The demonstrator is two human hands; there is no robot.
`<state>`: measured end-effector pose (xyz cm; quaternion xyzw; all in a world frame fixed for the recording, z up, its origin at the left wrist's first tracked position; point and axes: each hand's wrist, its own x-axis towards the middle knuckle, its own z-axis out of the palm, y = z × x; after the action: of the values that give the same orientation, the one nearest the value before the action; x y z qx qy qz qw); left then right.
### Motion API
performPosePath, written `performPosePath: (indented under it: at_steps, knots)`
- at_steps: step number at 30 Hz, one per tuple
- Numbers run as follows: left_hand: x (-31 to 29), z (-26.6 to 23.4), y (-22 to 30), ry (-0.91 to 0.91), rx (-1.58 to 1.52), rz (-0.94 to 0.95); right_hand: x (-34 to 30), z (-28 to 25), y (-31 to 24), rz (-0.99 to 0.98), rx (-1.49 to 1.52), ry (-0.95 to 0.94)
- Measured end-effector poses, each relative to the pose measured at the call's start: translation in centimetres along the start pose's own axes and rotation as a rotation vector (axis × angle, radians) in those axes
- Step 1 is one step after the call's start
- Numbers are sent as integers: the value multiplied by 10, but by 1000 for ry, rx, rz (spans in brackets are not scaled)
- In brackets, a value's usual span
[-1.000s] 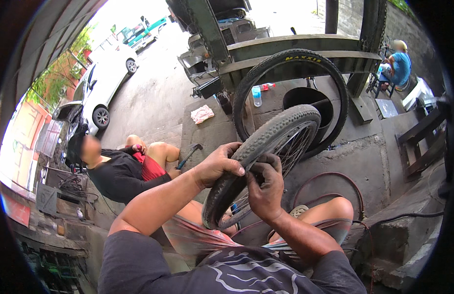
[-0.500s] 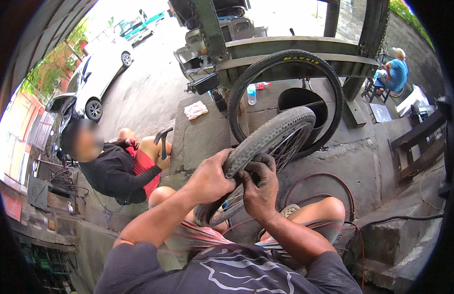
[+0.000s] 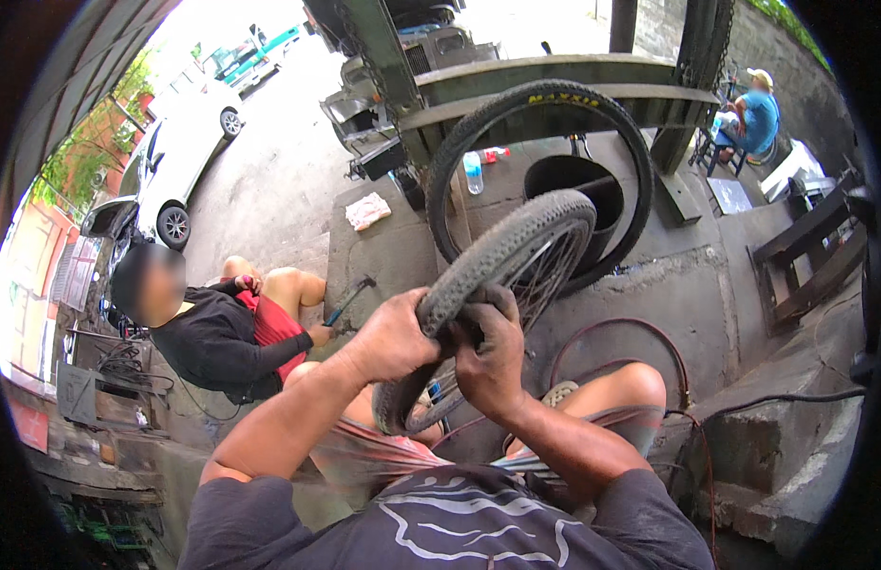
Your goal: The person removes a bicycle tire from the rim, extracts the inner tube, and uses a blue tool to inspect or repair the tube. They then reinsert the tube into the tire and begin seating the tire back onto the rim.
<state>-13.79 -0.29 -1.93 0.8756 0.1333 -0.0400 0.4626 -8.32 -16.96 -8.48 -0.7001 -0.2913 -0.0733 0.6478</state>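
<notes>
A bicycle wheel [image 3: 526, 228] with a knobby, dusty tyre and spokes stands tilted between my knees. On its left side my left hand [image 3: 395, 334] is closed round the tyre, with the thumb on the near side. My right hand [image 3: 491, 353], its fingers dark with grime, is curled at the rim and grips the tyre's inner edge. The two thumbs almost meet; what lies between the fingertips is hidden. Behind the wheel a larger black bicycle tyre [image 3: 633, 152] leans upright against a metal frame.
A dark round tub [image 3: 552, 177] stands behind the wheel, near a water bottle [image 3: 474, 173] and a folded cloth [image 3: 366, 212]. A reddish hose [image 3: 640, 326] curls across the ground at right. At left a seated person holds a hammer [image 3: 350, 299]; another person [image 3: 756, 119] sits far right.
The seated person's hammer has swung from upright to slanting away to the right. My hands stay on the wheel, the right one's fingers slightly shifted. The whole view has moved a little.
</notes>
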Motion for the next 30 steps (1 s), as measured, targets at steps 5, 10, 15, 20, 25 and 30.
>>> performPosePath:
  at_steps: [5, 10, 15, 20, 25, 30]
  knots:
    - [3, -6, 6, -30, 56, -61, 5, -4, 3, -23, -78, -49]
    - [2, -9, 6, 23, 85, -84, 11, -14, -13, 24, -431, -129]
    - [2, -7, 14, 27, 77, -116, 13, -13, -18, 108, -359, -122]
    - [1, -3, 14, 66, 140, -79, 15, -16, -26, 223, -372, -156]
    - [4, -6, 5, 53, 123, -78, 16, -15, -24, 211, -355, -170]
    - [1, -8, 7, 43, 146, -83, 4, -24, -13, 52, -418, -186]
